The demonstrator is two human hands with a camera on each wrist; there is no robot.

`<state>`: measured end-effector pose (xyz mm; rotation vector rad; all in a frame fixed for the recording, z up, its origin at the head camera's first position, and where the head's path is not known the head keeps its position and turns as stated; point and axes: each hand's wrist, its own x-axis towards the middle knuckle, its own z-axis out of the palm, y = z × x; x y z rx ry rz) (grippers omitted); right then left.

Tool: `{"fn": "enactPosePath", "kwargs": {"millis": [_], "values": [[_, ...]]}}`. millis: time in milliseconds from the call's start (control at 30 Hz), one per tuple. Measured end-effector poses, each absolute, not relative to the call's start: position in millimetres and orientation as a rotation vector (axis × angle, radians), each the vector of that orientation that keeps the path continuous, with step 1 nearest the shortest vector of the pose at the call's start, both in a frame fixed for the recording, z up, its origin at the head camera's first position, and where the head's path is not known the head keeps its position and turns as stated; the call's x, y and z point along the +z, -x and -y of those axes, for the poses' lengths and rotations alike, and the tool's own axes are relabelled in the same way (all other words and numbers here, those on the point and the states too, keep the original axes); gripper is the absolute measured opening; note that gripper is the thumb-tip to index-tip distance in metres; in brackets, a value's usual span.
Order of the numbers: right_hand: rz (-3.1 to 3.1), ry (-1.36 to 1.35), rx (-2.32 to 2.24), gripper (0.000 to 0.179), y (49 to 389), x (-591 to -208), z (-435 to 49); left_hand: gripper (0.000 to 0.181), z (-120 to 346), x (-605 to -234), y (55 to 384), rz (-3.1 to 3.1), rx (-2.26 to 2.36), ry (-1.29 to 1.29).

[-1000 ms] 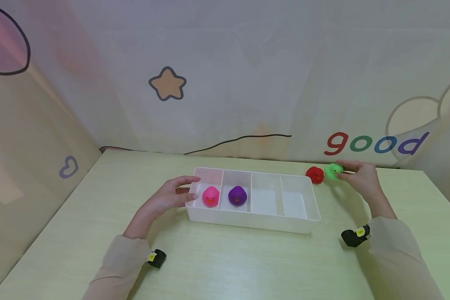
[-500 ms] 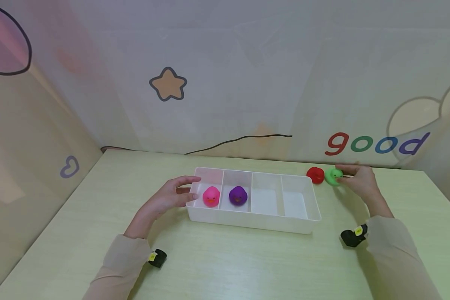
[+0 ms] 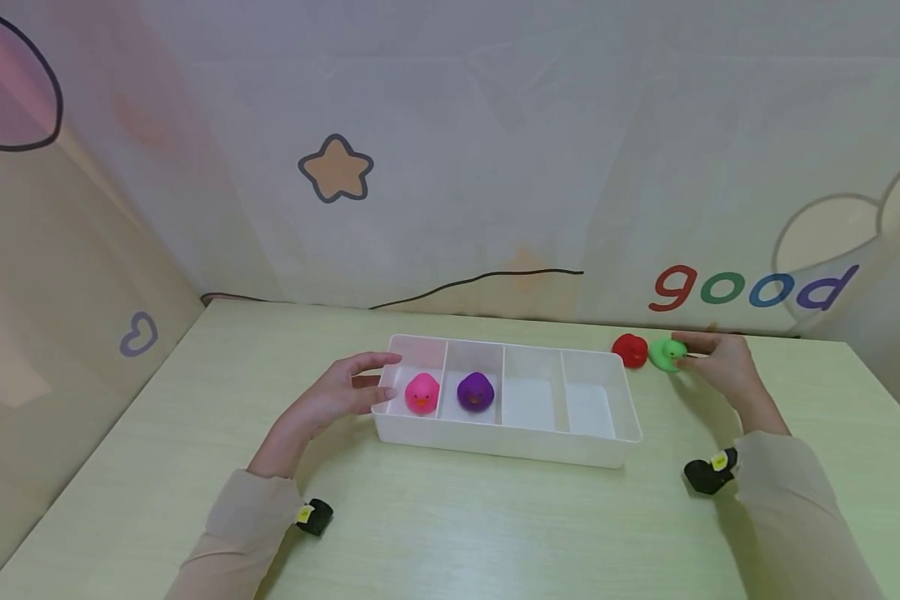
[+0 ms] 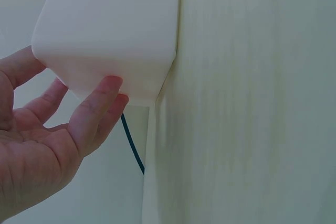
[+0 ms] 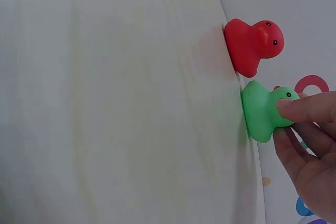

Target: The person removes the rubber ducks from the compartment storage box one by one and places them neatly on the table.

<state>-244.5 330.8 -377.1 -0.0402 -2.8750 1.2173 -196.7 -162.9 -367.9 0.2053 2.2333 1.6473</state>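
Observation:
At the left end of a white four-section box (image 3: pixel 506 442), my left hand (image 3: pixel 337 387) holds the rim, fingertips against the outside of the end wall (image 4: pixel 94 72). A pink rubber duck (image 3: pixel 422 393) sits in the leftmost section and a purple rubber duck (image 3: pixel 476 392) in the one beside it. My right hand (image 3: pixel 722 364) pinches the head of a green rubber duck (image 5: pixel 260 108) between thumb and fingers; its base is at the tabletop. Close beside it, a red rubber duck (image 5: pixel 251 43) stands on the table, beyond the box's right end.
The pale wooden table (image 3: pixel 450 525) ends at a printed backdrop (image 3: pixel 457 167) just behind the red and green ducks. Black wrist cameras (image 3: pixel 315 517) hang by both sleeves. A dark cord (image 4: pixel 132 142) shows in the left wrist view.
The green duck has come down slightly and settled upright beside the red one, with my right hand lowering along with it. My left hand and the box have stayed put.

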Motion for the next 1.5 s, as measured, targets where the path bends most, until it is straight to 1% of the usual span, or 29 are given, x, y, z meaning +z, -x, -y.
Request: {"fn": "enactPosePath", "kwargs": {"millis": [300,500,733,1167,1500], "values": [[2.861,0.04,1.197,0.046,244,-376,-331,0.051,163,-369,198,-2.236,1.642,-0.212],[2.777,-0.028,1.196,0.048,236,-363,-321,0.053,165,-369,197,-2.208,1.673,-0.241],[2.715,-0.037,1.217,0.05,222,-345,-300,0.052,165,-370,196,-2.204,1.681,-0.245],[2.622,-0.33,1.293,0.051,187,-322,-246,0.052,165,-370,197,-2.206,1.682,-0.25],[2.605,-0.539,1.409,0.051,173,-322,-211,0.053,165,-369,196,-2.227,1.651,-0.227]]}}
